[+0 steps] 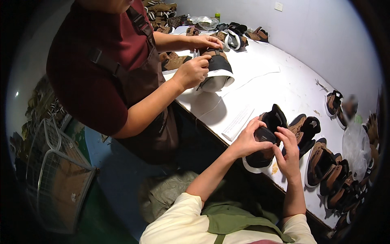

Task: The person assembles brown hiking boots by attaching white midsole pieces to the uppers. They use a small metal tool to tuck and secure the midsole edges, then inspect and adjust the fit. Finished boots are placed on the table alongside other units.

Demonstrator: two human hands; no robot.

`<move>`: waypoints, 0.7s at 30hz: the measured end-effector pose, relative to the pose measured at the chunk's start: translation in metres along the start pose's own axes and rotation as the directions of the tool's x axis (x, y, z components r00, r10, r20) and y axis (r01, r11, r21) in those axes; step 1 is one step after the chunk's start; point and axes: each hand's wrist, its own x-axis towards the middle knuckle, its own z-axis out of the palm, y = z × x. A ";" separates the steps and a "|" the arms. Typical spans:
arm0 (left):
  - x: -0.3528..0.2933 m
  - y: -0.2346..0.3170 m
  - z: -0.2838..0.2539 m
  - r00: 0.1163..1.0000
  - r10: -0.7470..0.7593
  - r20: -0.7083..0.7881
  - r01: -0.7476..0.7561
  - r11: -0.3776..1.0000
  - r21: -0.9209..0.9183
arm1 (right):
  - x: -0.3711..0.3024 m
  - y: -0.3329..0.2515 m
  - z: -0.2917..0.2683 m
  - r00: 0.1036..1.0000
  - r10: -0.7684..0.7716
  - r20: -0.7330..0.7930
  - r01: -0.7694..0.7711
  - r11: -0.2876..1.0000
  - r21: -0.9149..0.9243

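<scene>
On the table's near edge stands a brown and black shoe [260, 158] with a white sole, its toe toward me. My left hand [248, 139] curves around one side of its black tongue [265, 134], thumb and fingers pressed on it. From the other side my right hand [289, 152] grips the same shoe, thumb near the tongue's lower end and fingertips at the collar. Both hands partly hide the shoe's upper. Just right of my right hand sits another brown and black shoe [298, 128].
A co-worker in dark red stands at left, hands on a shoe [219, 65] with a white sole. A printed sheet [237, 124] lies on the white table [260, 87]. More shoes [321, 162] and a clear plastic bag [356, 148] line the right side; a wire cart [61, 175] stands left.
</scene>
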 end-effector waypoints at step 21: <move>-0.003 0.010 0.002 1.000 -0.002 -0.006 0.002 1.000 -0.019 | -0.004 0.010 0.004 1.000 0.004 0.014 -0.004 0.999 0.041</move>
